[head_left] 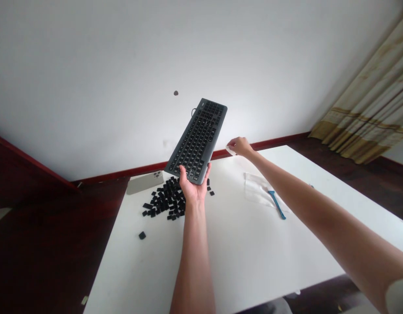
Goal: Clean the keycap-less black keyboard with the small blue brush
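Observation:
A dark grey keyboard with its keycaps off is held up at a tilt above the table. My left hand grips its near end, thumb on the front face and fingers along the edge and behind. To the right of the keyboard and apart from it, my right hand pinches a small white piece, perhaps tissue or a wipe. A heap of loose black keycaps lies on the table behind and left of my left hand. One keycap sits alone nearer to me.
On the white table, a phone lies at the back left, beside the keycaps. A blue plastic tool and a clear plastic bag lie under my right forearm. Behind stands a white wall; a curtain hangs at right.

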`<move>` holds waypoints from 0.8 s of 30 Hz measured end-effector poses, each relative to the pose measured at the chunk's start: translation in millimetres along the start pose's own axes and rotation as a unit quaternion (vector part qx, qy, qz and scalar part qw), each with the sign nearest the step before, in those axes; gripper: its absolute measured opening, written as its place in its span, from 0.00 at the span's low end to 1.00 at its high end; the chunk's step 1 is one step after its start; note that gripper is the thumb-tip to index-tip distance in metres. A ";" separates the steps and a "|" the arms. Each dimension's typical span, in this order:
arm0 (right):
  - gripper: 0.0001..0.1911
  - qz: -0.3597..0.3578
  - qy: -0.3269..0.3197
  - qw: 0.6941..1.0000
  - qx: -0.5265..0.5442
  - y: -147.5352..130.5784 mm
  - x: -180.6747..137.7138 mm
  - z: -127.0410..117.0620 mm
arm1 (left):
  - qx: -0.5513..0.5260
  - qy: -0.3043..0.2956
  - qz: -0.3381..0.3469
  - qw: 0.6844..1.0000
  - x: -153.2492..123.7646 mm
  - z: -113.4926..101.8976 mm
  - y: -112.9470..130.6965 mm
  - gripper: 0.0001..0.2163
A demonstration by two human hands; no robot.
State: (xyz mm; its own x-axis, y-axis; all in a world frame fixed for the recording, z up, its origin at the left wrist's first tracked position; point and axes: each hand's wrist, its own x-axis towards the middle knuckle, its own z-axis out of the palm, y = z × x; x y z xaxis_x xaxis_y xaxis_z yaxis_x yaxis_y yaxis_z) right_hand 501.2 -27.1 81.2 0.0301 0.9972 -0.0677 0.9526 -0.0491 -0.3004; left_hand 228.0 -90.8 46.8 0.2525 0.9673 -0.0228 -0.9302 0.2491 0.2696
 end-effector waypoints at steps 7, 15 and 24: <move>0.12 -0.128 -0.221 0.966 0.048 -25.8 -29.7 17.2 | -0.001 -0.003 -0.005 1.000 2.3 -2.7 -2.5 0.25; 0.20 -0.022 -0.025 0.999 0.040 -44.3 4.7 40.0 | 0.015 0.010 -0.011 1.000 0.0 -1.0 -1.8 0.24; 0.16 0.037 0.072 0.996 0.045 11.5 -53.2 -14.3 | -0.012 0.006 0.000 1.000 3.7 -2.9 -1.5 0.23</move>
State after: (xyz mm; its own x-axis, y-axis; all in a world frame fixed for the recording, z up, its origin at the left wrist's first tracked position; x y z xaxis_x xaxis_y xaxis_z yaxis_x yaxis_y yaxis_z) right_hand 514.9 -79.9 95.0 0.1493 0.9879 0.0428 0.9152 -0.1217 -0.3843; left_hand 229.6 -87.5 43.5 0.2485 0.9680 -0.0347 -0.9365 0.2492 0.2468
